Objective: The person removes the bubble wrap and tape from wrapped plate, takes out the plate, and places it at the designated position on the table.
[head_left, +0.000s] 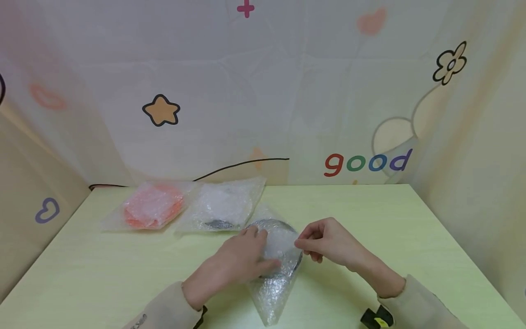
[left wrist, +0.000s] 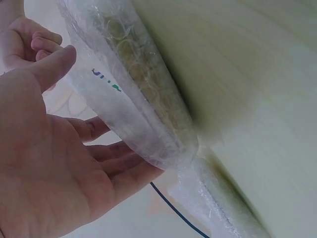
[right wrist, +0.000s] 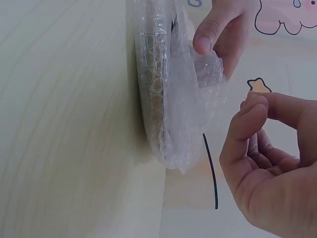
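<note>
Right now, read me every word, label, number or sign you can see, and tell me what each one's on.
"good", colourful letters on the backdrop.
"+", a pink sign high on the backdrop.
Dark mark on the left sleeve: too small to read.
Coloured marks at the bubble-wrap bag, left wrist view: partly hidden, unreadable.
</note>
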The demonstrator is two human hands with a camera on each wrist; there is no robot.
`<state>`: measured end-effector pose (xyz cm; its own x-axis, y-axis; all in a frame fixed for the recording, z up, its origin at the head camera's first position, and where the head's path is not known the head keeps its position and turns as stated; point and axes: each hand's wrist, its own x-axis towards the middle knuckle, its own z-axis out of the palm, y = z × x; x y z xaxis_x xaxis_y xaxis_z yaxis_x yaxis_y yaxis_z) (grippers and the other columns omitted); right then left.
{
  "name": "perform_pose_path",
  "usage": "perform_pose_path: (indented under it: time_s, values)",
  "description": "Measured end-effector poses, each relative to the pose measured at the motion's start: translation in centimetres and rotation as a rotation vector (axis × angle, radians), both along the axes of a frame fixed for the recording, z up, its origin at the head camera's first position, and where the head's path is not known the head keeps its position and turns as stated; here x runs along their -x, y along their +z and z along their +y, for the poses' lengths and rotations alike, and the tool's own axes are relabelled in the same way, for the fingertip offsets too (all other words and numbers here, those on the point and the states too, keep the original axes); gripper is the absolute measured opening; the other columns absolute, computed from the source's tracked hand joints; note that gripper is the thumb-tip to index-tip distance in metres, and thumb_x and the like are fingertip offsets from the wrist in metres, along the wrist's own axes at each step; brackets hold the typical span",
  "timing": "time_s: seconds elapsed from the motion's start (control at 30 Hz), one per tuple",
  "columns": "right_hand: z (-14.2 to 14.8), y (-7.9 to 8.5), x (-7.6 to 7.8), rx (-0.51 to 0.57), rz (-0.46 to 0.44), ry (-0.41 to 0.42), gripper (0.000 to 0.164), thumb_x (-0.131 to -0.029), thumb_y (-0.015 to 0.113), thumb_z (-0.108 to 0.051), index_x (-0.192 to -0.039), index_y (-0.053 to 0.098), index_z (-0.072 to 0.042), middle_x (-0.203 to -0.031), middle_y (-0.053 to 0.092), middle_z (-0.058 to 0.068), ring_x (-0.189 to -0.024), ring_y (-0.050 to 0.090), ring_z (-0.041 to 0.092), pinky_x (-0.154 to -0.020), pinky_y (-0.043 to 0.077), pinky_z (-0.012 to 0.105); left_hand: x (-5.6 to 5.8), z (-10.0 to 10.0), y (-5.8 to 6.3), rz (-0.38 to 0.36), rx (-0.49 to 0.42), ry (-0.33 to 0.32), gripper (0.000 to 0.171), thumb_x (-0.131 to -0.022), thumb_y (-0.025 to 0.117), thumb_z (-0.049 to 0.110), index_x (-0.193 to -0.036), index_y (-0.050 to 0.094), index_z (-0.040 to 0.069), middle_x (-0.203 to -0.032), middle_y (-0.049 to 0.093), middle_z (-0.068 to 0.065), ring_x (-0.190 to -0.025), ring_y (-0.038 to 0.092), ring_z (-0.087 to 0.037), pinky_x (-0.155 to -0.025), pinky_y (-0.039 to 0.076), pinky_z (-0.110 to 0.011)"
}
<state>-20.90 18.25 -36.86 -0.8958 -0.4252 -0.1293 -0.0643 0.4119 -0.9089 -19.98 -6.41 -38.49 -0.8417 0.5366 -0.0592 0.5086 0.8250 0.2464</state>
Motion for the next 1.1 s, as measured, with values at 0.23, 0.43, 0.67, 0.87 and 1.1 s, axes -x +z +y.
perform_pose_path:
  time_s: [0.23,0.43,0.67,0.87,1.1]
  values:
    - [0.3,0.0,0.2,0.013,0.006,0.003,0.021,-0.096,0.074,-0.016,-0.1,0.073,0.004,-0.073,0.064,0.01,-0.058,0.053,0.016,-0.054,0.05,0.028,0.3,-0.5,-0.2,-0.009,-0.08,-0.008,0.076,-0.099,0.063,0.055,-0.142,0.049,-0.006,-0.139,0.053,-0.022,-0.124,0.056,-0.035,-0.097,0.053,-0.045]
    - [0.5,-0.1,0.2,0.036,-0.009,0.021,0.023,-0.096,0.074,-0.016,-0.099,0.072,0.006,-0.072,0.064,0.012,-0.057,0.053,0.015,-0.054,0.049,0.026,0.4,-0.7,-0.3,-0.035,-0.142,0.012,0.071,-0.1,0.063,0.053,-0.146,0.048,0.001,-0.142,0.052,-0.019,-0.126,0.055,-0.034,-0.098,0.052,-0.046]
    - [0.9,-0.5,0.4,0.031,-0.007,0.069,0.024,-0.098,0.072,-0.019,-0.1,0.072,0.005,-0.075,0.065,0.014,-0.059,0.054,0.015,-0.055,0.05,0.025,0.3,-0.9,-0.2,-0.019,-0.177,0.027,0.067,-0.101,0.061,0.053,-0.145,0.05,0.003,-0.139,0.052,-0.019,-0.121,0.057,-0.033,-0.092,0.054,-0.046]
    - [1.2,-1.1,0.3,-0.038,0.063,0.13,0.015,-0.098,0.071,-0.018,-0.101,0.073,-0.004,-0.086,0.067,0.008,-0.079,0.059,0.021,-0.064,0.051,0.027,0.3,-1.0,-0.3,-0.007,-0.211,0.037,0.067,-0.1,0.063,0.052,-0.144,0.05,0.003,-0.136,0.055,-0.017,-0.119,0.057,-0.032,-0.091,0.054,-0.046]
    - [0.9,-1.8,0.0,-0.073,0.238,0.152,0.01,-0.094,0.077,-0.016,-0.097,0.072,-0.008,-0.086,0.064,-0.001,-0.082,0.056,0.017,-0.066,0.049,0.024,0.3,-1.1,-0.4,0.016,-0.246,0.045,0.066,-0.099,0.065,0.05,-0.144,0.051,0.002,-0.129,0.057,-0.014,-0.109,0.059,-0.027,-0.085,0.055,-0.043]
